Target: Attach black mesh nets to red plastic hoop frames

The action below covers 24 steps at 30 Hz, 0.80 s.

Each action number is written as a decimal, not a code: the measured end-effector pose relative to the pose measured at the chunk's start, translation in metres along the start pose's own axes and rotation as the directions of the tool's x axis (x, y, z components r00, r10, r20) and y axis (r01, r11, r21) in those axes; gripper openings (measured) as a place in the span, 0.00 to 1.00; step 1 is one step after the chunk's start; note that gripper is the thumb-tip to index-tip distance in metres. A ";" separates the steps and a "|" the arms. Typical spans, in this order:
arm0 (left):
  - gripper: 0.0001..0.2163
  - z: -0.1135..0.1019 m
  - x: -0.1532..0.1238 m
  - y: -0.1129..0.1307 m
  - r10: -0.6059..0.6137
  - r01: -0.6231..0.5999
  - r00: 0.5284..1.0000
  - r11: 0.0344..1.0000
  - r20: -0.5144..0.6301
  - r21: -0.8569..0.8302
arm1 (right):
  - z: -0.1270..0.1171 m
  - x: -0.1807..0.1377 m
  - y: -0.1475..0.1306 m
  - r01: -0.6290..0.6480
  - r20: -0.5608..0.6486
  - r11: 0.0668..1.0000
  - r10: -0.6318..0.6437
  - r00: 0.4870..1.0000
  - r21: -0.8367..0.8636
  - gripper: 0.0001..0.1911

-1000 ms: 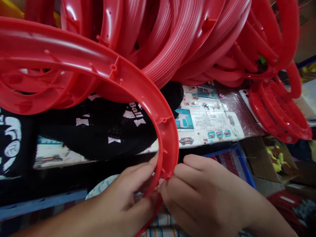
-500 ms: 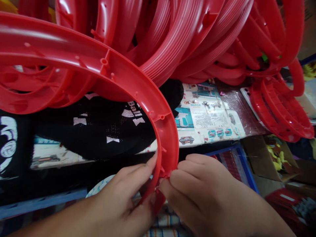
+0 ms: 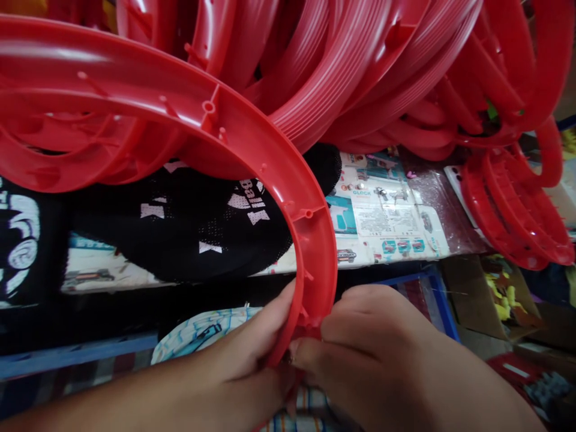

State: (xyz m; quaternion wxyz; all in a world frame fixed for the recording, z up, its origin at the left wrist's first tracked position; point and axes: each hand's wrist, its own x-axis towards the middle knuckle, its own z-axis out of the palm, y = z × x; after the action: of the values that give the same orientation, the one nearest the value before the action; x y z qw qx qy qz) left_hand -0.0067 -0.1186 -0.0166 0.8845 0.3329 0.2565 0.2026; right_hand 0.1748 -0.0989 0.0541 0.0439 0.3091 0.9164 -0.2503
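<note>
A large curved red plastic ring piece [image 3: 288, 162], channel-shaped with small pegs and screw posts inside, arcs from the upper left down to my hands. My left hand [image 3: 265, 354] is closed around its lower end from the left, thumb and fingers on either side of the rim. On the right, my right hand [image 3: 373, 342] is curled in a pinch against the same end. Its fingertips meet the ring's inner channel, and any small part between them is hidden.
Many red ring pieces [image 3: 342, 72] are heaped along the back. Below them lie black printed fabric [image 3: 211, 228] and a printed cardboard sheet [image 3: 382, 210]. Right of these are red rings [image 3: 513, 210] and an open box with yellow pieces [image 3: 508, 294]. A blue crate edge [image 3: 443, 306] shows beyond my right hand.
The ring and both hands have shifted slightly right in view. My left hand sits a little lower along the ring's end, and more of the checked cloth shows. Both hands keep their hold.
</note>
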 end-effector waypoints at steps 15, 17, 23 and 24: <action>0.25 -0.006 0.002 0.001 0.069 -0.066 0.997 0.996 -0.046 0.065 | 0.001 -0.002 0.003 0.099 -0.219 0.964 -0.155 0.963 -0.246 0.13; 0.24 -0.006 0.002 -0.001 0.088 -0.079 0.992 0.993 -0.091 0.092 | 0.000 0.000 0.009 0.193 -0.237 0.955 -0.245 0.940 -0.225 0.14; 0.21 -0.001 0.006 0.006 0.142 -0.114 0.985 0.963 -0.101 0.242 | 0.011 0.001 0.013 0.096 -0.287 0.983 -0.139 0.948 -0.156 0.18; 0.21 0.000 0.007 0.008 0.139 -0.108 0.985 0.960 -0.104 0.258 | 0.013 0.001 0.012 0.088 -0.290 0.985 -0.129 0.948 -0.151 0.19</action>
State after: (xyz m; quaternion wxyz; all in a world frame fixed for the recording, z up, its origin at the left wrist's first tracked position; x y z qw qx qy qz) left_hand -0.0028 -0.1097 -0.0134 0.8036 0.4447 0.3121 0.2430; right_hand 0.1806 -0.0962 0.0374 -0.0879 0.2886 0.9431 -0.1399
